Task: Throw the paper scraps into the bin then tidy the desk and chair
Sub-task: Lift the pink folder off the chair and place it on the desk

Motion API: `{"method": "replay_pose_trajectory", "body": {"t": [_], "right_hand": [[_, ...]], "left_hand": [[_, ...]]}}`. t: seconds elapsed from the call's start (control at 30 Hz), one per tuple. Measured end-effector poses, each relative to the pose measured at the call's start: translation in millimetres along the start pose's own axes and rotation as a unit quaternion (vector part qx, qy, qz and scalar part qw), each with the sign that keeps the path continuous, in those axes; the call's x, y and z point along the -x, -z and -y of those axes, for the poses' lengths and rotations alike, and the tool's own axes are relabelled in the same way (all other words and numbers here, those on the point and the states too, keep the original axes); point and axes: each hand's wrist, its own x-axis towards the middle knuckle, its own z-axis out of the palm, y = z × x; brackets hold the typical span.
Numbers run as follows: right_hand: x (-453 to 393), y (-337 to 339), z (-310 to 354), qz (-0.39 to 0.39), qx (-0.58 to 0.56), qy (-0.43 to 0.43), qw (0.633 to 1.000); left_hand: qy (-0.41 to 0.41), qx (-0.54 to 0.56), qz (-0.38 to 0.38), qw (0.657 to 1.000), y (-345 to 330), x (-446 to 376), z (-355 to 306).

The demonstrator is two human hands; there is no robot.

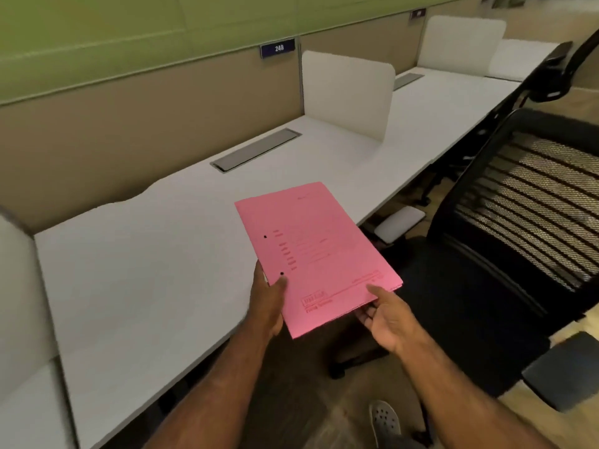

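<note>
A pink paper folder (316, 254) with two punch holes is held over the front edge of the white desk (146, 270). My left hand (269, 303) grips its near left edge, thumb on top. Its near right corner sits in my right hand (387, 319), thumb on top and fingers underneath. The black mesh office chair (518, 228) stands to the right, pulled away from the desk and turned sideways. No paper scraps or bin show in this view.
A grey cable hatch (256, 149) is set into the desk's back. White dividers (348, 92) separate the seats, below a tan and green partition with a "248" sign (278, 48). A white under-desk unit (400, 222) sits by the chair. My shoe (385, 419) is on the floor.
</note>
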Motion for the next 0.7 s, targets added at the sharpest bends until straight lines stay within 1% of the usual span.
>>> {"method": "replay_pose_trajectory", "body": {"t": [0.1,0.27,0.4,0.57,0.7], "right_hand": [[-8.0,-21.9,8.7,0.023,0.034,0.027,0.999],[-24.5,-72.0,21.5,0.090,0.162,0.062,0.981],[-48.9,-109.9,21.0,0.137,0.217,0.060,0.965],[-91.3,-157.7,12.5,0.162,0.271,0.049,0.948],[-138.1,-197.7,6.9,0.174,0.318,0.047,0.931]], "left_hand": [[0.011,-0.007,-0.044,0.999,36.9,-1.4,-18.0],[0.012,-0.011,-0.086,0.996,83.1,-8.4,-38.6],[-0.005,-0.017,-0.118,0.993,109.1,-25.5,-47.4],[-0.002,-0.008,-0.180,0.984,144.8,-62.6,-49.7],[0.000,0.003,-0.219,0.976,173.1,-108.8,-51.2]]}}
